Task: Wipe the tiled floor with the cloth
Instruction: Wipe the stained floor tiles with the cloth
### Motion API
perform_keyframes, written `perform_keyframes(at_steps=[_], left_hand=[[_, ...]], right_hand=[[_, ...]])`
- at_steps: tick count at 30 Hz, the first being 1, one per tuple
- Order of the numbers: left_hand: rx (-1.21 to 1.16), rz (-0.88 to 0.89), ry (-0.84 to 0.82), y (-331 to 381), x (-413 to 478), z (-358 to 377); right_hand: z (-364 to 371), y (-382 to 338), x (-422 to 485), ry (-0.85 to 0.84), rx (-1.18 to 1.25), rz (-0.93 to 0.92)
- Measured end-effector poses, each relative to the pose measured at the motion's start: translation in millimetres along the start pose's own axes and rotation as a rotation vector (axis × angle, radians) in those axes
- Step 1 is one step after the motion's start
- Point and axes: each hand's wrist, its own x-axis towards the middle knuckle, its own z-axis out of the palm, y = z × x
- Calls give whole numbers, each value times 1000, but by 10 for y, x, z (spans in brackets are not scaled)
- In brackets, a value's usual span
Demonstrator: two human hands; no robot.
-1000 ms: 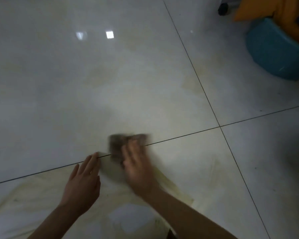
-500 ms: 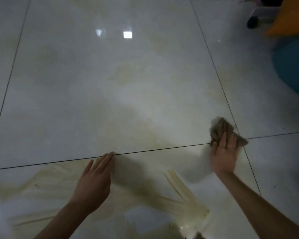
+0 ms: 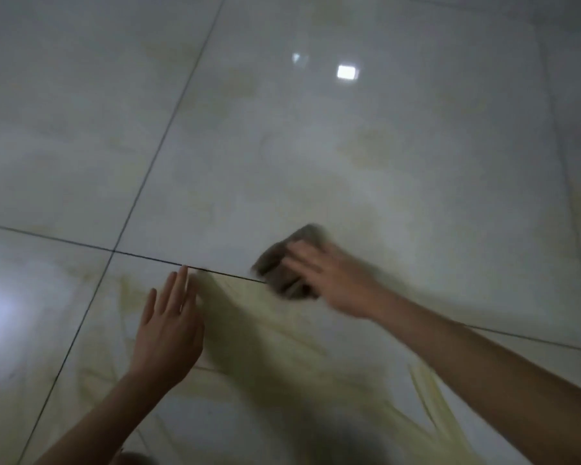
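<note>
- My right hand (image 3: 329, 276) lies on the brown cloth (image 3: 280, 263), with the fingers stretched flat over it and pressing it to the tiled floor (image 3: 316, 146). Motion blur hides whether the thumb tucks round an edge.
- The cloth is bunched up across the dark grout line (image 3: 148, 258), near the left fingertips but apart from them.
- My left hand (image 3: 170, 333) is flat on the near tile, fingers straight and close together, holding nothing (a brace, I judge).
- I judge the job to be midway. Yellowish streaks (image 3: 275, 323) fan over the near tile between my arms, and fainter yellow patches (image 3: 245, 85) mark the far tile, so both areas are left to wipe. On this glossy surface I cannot tell which parts are already wiped.
- No bucket, basin or other container is in view, so there are no contents to report.
</note>
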Motion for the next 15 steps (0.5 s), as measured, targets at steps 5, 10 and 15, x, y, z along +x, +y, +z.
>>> perform_keyframes(at_steps=[5,10,15], left_hand=[[-60,-136,13,-509,-69,125],[-106,-234,-13,-814,-226,205],[-120,-350,-18,-1025,-250,223]], right_hand=[[-46,504,163,220,157,890],[339,-1072,667,291,147,612],[464,-1928,1122,25,185,-159]])
